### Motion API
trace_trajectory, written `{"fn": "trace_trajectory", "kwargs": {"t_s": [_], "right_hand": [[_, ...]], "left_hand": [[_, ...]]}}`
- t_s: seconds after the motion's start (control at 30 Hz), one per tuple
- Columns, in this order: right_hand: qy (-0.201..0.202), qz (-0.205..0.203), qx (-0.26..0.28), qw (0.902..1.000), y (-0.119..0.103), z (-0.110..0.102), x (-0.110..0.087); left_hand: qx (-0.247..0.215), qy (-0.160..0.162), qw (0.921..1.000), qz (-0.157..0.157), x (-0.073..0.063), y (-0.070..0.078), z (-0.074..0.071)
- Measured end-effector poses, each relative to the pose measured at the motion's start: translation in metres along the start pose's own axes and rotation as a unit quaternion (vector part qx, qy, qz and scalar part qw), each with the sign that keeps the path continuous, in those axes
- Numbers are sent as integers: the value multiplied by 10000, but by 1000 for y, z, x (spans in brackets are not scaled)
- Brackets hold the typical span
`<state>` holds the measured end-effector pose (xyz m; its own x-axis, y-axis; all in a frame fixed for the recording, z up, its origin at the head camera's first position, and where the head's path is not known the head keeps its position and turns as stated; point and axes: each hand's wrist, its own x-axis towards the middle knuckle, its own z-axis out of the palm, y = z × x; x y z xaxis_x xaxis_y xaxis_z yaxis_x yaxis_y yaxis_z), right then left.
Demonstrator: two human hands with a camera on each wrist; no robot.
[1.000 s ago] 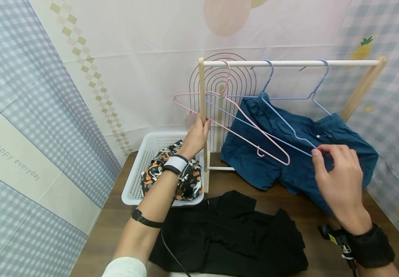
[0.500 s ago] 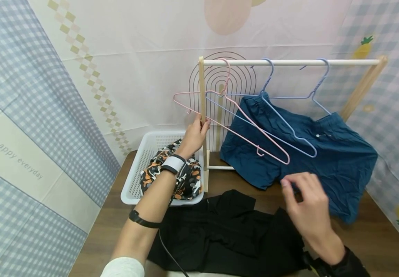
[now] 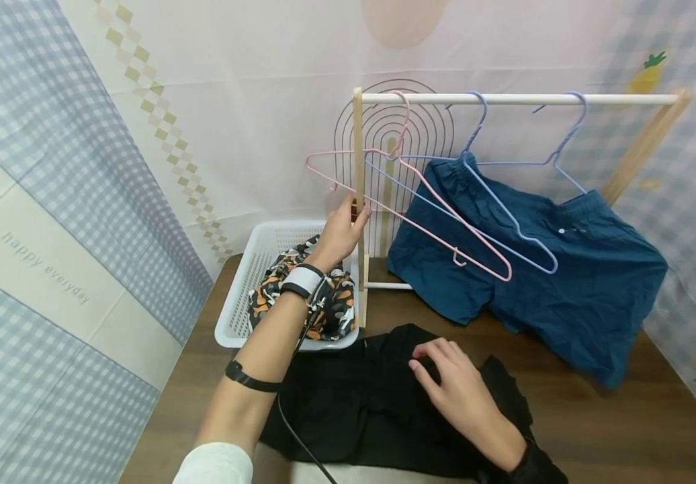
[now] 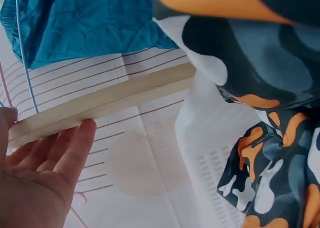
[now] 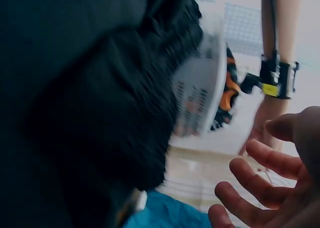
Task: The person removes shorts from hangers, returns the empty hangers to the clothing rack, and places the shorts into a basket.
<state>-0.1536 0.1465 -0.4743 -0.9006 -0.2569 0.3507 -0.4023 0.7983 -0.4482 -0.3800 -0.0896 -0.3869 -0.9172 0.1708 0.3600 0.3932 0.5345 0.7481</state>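
Observation:
My left hand (image 3: pixel 342 232) grips the left wooden post (image 4: pixel 110 96) of a small clothes rack, thumb on one side and fingers on the other. Above the black garment (image 3: pixel 348 396) on the table is my right hand (image 3: pixel 459 386), fingers loosely bent and holding nothing; the right wrist view shows them apart from the cloth. Teal shorts (image 3: pixel 590 282) hang from the rack's right part. A blue hanger (image 3: pixel 520 235) passes in front of them, and another blue hanger (image 3: pixel 566 144) is at their right side. Leftmost on the rail is a bare pink hanger (image 3: pixel 445 202).
A white basket (image 3: pixel 236 296) holding a black, orange and white patterned garment (image 3: pixel 338 302) stands left of the rack. The white rail (image 3: pixel 523 99) runs across the top to a slanted right post (image 3: pixel 647 144). A cable (image 3: pixel 290 430) trails below my left arm.
My right hand has let go of the blue hanger's lower corner and moved left and down over the black garment. My left hand stays on the post.

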Motion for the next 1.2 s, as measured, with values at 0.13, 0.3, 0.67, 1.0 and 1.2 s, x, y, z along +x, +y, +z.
{"fn": "trace_trajectory", "kwargs": {"t_s": [0.13,0.3,0.67,1.0,1.2], "right_hand": [[-436,194,23,9989,-4,15,1],[-1110,287,-112,9933,2,26,-3],[-1800,509,-450,9813,18,36,-26],[-1827,470,-648,9799,26,40,-31],[-1975,464,-630,9772,23,46,-30]], "left_hand": [[-28,-15,9999,-142,-7,-5,-6],[48,19,9996,-260,-20,-8,-11],[448,-176,9988,69,-69,-7,-18],[870,805,9926,-266,-115,-35,-61],[1436,1098,9809,-716,-142,-61,-84]]}}
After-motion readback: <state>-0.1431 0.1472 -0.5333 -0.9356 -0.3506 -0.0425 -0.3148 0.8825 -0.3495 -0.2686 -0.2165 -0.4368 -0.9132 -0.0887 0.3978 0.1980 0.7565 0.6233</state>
